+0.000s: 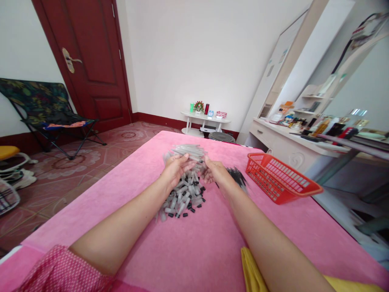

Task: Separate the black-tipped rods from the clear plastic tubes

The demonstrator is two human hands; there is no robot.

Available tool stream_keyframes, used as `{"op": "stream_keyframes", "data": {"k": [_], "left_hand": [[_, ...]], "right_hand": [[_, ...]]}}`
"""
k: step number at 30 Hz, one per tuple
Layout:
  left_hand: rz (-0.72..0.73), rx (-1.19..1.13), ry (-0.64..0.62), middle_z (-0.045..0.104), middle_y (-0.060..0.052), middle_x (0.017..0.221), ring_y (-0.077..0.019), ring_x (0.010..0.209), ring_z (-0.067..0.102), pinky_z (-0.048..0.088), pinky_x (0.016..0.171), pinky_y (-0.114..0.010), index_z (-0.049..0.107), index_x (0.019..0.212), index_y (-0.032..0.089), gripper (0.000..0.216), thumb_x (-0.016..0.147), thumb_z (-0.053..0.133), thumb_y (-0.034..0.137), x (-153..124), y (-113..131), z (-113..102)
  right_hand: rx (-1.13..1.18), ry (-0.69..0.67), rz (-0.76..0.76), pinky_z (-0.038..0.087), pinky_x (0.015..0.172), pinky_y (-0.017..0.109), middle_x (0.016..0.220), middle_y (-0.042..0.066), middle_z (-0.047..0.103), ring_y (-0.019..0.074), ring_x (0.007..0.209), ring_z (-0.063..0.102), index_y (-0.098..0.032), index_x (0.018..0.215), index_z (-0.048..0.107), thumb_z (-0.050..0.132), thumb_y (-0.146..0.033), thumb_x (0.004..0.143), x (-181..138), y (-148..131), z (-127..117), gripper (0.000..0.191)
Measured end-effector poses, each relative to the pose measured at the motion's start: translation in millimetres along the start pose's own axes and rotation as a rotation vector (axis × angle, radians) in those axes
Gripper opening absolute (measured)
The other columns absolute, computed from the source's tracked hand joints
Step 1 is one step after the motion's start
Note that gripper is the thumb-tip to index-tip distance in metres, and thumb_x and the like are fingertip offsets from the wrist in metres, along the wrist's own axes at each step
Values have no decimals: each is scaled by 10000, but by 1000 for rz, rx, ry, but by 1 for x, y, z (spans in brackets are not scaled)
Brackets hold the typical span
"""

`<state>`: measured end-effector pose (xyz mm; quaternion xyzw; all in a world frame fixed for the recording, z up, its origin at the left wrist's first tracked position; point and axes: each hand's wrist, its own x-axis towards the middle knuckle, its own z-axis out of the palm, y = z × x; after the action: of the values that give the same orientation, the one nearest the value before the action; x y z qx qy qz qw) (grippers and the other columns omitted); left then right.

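A heap of small clear plastic tubes and black caps [184, 194] lies on the pink cloth [197, 243] in front of me. Behind the heap is a stack of long clear tubes [190, 151]. My left hand [177, 167] rests on the far side of the heap, fingers stretched toward the long tubes. My right hand [213, 170] lies beside it on the heap's right edge, fingers curled, and I cannot make out what they hold. A bundle of thin black refills [238, 176] lies just right of my right wrist.
An empty red plastic basket [281, 178] stands at the right of the pink cloth. A white dresser [291, 148] with bottles is beyond it. A folding chair [45, 111] and a dark red door [91, 61] are at the left. A low white table [205, 119] stands by the far wall.
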<state>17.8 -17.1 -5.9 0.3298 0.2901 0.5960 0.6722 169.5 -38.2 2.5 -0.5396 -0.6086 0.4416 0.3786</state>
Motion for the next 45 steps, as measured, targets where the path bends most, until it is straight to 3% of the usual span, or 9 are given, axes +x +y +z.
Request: {"op": "stream_keyframes", "data": {"k": [4,9,11,19,24,30,34,40,45], "left_hand": [[-1,-27,93,666,-56,705,-143,619,657,541,646,-271,596,817,97,72,789,529,103,5,4,-6],[-38,-13,148,606,-2,627,-86,489,590,477,485,-193,620,910,123,166,815,491,168,8,6,-12],[-46,-8,147,584,6,606,-84,491,587,453,457,-180,623,917,125,178,812,492,185,7,7,-13],[-82,6,132,557,16,604,-73,463,564,440,433,-174,621,919,125,180,811,493,191,8,9,-13],[-79,-1,144,524,25,575,-61,427,523,425,404,-163,616,921,117,183,803,488,174,7,9,-13],[-66,0,159,468,44,557,-51,392,464,384,370,-151,584,979,124,214,822,450,180,7,9,-13],[-51,54,134,447,49,551,-33,354,388,302,342,-136,587,1005,128,240,803,470,185,8,7,-14],[-3,264,23,455,31,577,-21,355,315,199,338,-151,652,926,118,241,746,572,258,3,4,-9],[37,408,-111,408,29,504,-23,355,202,86,369,-199,608,627,111,195,713,624,285,-5,4,-1]], "right_hand": [[-358,-31,-209,390,494,196,617,-2,622,102,510,547,-151,707,613,581,-231,709,1,9,-3,86],[-708,-521,-269,380,550,182,648,-19,652,102,592,563,-156,722,694,682,-121,578,-12,-1,-10,149],[-811,-589,-251,368,538,180,653,-22,659,102,592,564,-165,737,706,708,-149,570,-19,-10,-9,168],[-1328,-476,-126,376,564,209,792,17,704,172,724,627,-228,810,719,755,-310,549,-40,-41,12,277],[-1415,-469,-142,389,565,224,815,50,707,206,757,641,-206,820,718,700,-254,572,-47,-47,17,254],[-1235,-511,-208,357,498,219,667,35,685,161,600,601,-181,694,717,621,-144,570,-42,-40,-7,161],[-795,-459,-158,384,480,204,567,5,639,120,511,555,-155,649,685,608,-121,588,-31,-32,-33,104],[-41,78,6,433,443,166,587,14,627,84,493,552,-132,786,645,575,-123,662,-13,-21,-50,142],[239,212,82,453,420,153,601,12,618,58,453,524,-127,816,623,517,-79,705,-6,-11,-56,161]]}}
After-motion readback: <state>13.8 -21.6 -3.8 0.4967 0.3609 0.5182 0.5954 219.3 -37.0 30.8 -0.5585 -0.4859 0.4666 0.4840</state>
